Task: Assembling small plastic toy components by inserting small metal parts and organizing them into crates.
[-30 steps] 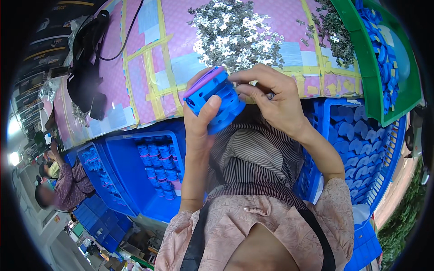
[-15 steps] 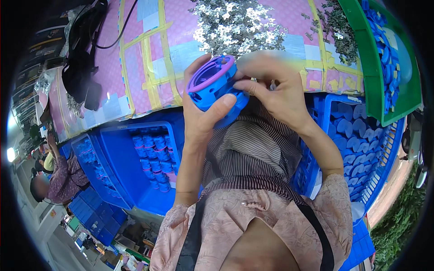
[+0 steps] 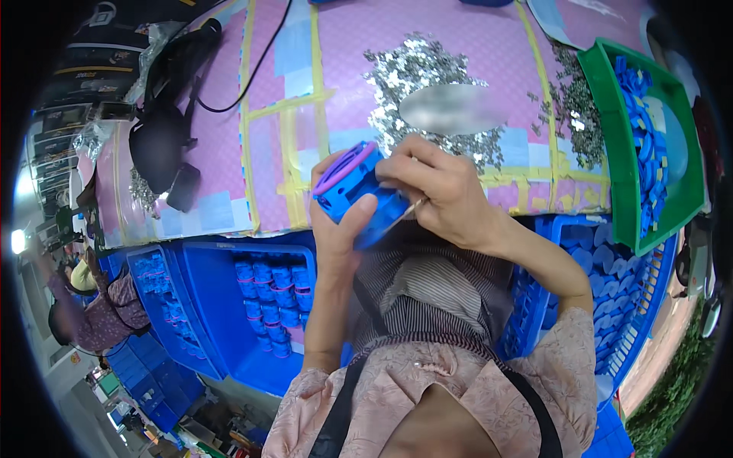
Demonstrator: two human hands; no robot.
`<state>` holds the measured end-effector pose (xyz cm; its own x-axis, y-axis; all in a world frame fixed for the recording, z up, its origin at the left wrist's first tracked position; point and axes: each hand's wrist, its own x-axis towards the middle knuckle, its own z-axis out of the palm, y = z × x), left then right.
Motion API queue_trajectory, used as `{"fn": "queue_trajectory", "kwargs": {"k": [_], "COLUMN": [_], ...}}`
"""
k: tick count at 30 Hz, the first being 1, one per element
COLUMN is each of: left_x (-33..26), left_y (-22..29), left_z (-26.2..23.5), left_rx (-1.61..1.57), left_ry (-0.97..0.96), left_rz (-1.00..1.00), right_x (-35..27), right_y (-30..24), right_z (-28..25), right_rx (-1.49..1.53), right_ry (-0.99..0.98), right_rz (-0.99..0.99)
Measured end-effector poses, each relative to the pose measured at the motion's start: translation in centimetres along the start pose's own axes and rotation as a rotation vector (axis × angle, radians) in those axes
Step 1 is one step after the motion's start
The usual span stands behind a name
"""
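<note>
My left hand (image 3: 341,221) grips a blue plastic housing (image 3: 359,192) with a purple ring on its top face, holding it in front of my chest at the table's near edge. My right hand (image 3: 439,191) rests over the housing's right side, fingers curled on it, and a thin metal piece (image 3: 405,214) sticks out under the fingers. A heap of small silvery metal parts (image 3: 427,76) lies on the pink table (image 3: 343,46) just beyond my hands.
A green tray (image 3: 611,137) of blue parts stands at the right. Blue crates sit below the table: one at the left (image 3: 214,305) holding finished blue housings, one at the right (image 3: 618,282) with round blue pieces. A black tool with cable (image 3: 164,137) lies left. Another person (image 3: 84,305) sits far left.
The housing has been turned so its purple ring now faces up and left, and both hands have shifted slightly lower. My right hand stays pressed on its side.
</note>
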<state>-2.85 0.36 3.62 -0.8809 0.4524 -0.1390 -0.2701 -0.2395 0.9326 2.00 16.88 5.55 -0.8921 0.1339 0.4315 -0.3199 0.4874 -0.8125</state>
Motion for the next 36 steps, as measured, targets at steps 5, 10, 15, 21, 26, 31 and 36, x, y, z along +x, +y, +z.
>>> {"fn": "queue_trajectory", "kwargs": {"k": [5, 10, 15, 21, 26, 31, 36], "left_x": [0.1, 1.2, 2.7, 4.8, 4.5, 1.7, 2.2], "left_y": [0.2, 1.1, 2.0, 3.6, 5.0, 5.1, 3.9], "left_z": [-0.8, -1.6, -7.4, -17.4, -13.9, -9.9, -2.5], "left_rx": [-0.112, -0.089, -0.195, 0.351, 1.101, 0.620, 0.193], "left_ry": [0.051, 0.048, 0.225, 0.526, 0.912, 0.458, 0.009], "left_rz": [0.022, 0.103, -0.059, 0.075, 0.470, 0.743, 0.575], "right_x": [2.2, 4.4, 11.8, 23.9, 24.4, 16.3, 5.1], "right_y": [-0.3, 0.9, 5.7, 15.6, 19.1, 5.4, 0.2], "right_z": [0.6, 2.4, 3.9, 1.5, 0.6, -1.4, -1.8], "right_rx": [0.131, 0.455, 0.081, -0.494, -0.549, 0.388, 0.776], "right_ry": [-0.098, -0.098, -0.183, 0.333, 0.247, -0.310, -0.791], "right_rz": [0.048, 0.546, 0.228, 0.386, 0.335, 0.650, 0.957]}}
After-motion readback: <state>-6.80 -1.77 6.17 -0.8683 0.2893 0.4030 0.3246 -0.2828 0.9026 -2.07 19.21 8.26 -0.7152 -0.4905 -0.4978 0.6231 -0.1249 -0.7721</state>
